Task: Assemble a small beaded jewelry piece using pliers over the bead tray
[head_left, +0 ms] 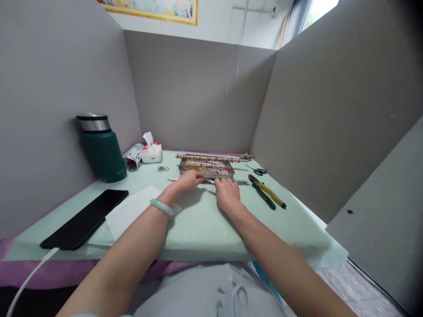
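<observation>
Fingers (pixel 200 175) of the left hand (pixel 189 179) are closing in a pinch near the tip of a slim metal tool (pixel 209 180), while those of the right hand (pixel 228 193) are curling around its other end; whether anything tiny is sitting in the left pinch, the picture cannot tell. The tool is lying between the hands, low over the green-covered surface (pixel 205 237), just in front of a metal tray (pixel 206 176) of beads (pixel 201 166). Pliers (pixel 266 192) are resting to the right, scissors (pixel 258 171) beyond them. Such close work is likely calling for steady wrists, a light pinch right beside the tip and small, slow movements, with the knuckles staying clear of the tray's rim.
</observation>
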Demonstrator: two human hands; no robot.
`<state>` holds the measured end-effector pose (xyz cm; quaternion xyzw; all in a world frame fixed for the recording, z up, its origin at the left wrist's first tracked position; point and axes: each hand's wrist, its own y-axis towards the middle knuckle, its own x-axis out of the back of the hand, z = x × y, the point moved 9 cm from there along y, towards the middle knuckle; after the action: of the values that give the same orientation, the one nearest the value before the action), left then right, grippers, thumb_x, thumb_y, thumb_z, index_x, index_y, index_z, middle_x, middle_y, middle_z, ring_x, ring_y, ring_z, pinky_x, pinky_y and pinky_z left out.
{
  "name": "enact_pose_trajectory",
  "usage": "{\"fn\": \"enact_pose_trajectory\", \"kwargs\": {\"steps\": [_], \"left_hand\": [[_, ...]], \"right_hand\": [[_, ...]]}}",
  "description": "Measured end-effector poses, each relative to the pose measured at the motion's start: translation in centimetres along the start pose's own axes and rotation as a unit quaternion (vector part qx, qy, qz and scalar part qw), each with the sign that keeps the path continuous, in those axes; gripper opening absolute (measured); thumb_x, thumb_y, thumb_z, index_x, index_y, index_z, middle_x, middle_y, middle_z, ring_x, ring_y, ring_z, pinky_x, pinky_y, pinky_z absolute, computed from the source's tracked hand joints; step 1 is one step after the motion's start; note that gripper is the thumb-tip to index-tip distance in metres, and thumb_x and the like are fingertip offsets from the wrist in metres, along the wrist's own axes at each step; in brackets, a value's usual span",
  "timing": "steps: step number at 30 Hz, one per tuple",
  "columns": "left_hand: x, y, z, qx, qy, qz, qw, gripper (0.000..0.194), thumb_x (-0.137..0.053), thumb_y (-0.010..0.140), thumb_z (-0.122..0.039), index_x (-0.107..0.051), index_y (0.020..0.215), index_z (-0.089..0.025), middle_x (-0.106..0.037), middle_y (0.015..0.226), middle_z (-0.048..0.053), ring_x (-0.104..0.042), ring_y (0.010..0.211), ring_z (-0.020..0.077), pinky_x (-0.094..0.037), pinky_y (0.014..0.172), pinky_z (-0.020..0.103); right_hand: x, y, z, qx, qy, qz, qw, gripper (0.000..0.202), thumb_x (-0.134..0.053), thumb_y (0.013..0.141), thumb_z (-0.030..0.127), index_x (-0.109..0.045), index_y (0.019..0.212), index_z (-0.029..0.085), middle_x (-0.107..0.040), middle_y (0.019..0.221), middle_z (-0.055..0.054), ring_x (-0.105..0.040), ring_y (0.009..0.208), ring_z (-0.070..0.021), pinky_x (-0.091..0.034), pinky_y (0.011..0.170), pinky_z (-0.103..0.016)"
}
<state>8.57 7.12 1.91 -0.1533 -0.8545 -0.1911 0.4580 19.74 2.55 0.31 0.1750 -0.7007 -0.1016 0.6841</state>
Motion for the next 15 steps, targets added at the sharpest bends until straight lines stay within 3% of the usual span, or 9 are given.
{"fn": "enact_pose_trajectory", "kwargs": {"steps": [4,9,15], "left_hand": [[0.1,-0.2,-0.1,-0.004,-0.046,0.008,0.999,0.024,-0.048,0.076,-0.026,-0.070,0.074,-0.016,-0.058,0.060,0.001,-0.044,0.056,0.0117,-0.032,0.054,0.022],[-0.3,-0.2,0.4,0.022,-0.152,0.029,0.988,0.021,-0.050,0.076,-0.031,-0.064,0.075,-0.015,-0.036,0.048,-0.004,-0.029,0.044,0.0078,-0.022,0.043,0.022],[-1.3,-0.3,0.5,0.053,-0.354,0.050,0.932,0.016,-0.054,0.078,-0.031,-0.056,0.078,-0.016,-0.022,0.049,-0.008,-0.019,0.040,0.0047,-0.014,0.038,0.019]], "right_hand": [[0.0,0.2,-0.2,0.010,0.006,-0.004,1.000,0.019,-0.042,0.089,0.020,-0.060,0.096,0.021,-0.064,0.094,-0.009,-0.054,0.093,-0.0213,-0.036,0.075,-0.031],[0.0,0.3,-0.5,-0.001,0.039,-0.003,0.999,0.019,-0.042,0.090,0.028,-0.060,0.095,0.022,-0.065,0.093,-0.005,-0.057,0.089,-0.0200,-0.036,0.068,-0.028],[-0.2,0.5,-1.1,-0.033,0.121,-0.014,0.992,0.022,-0.042,0.088,0.032,-0.061,0.094,0.022,-0.067,0.088,-0.005,-0.059,0.077,-0.0190,-0.033,0.061,-0.026]]}}
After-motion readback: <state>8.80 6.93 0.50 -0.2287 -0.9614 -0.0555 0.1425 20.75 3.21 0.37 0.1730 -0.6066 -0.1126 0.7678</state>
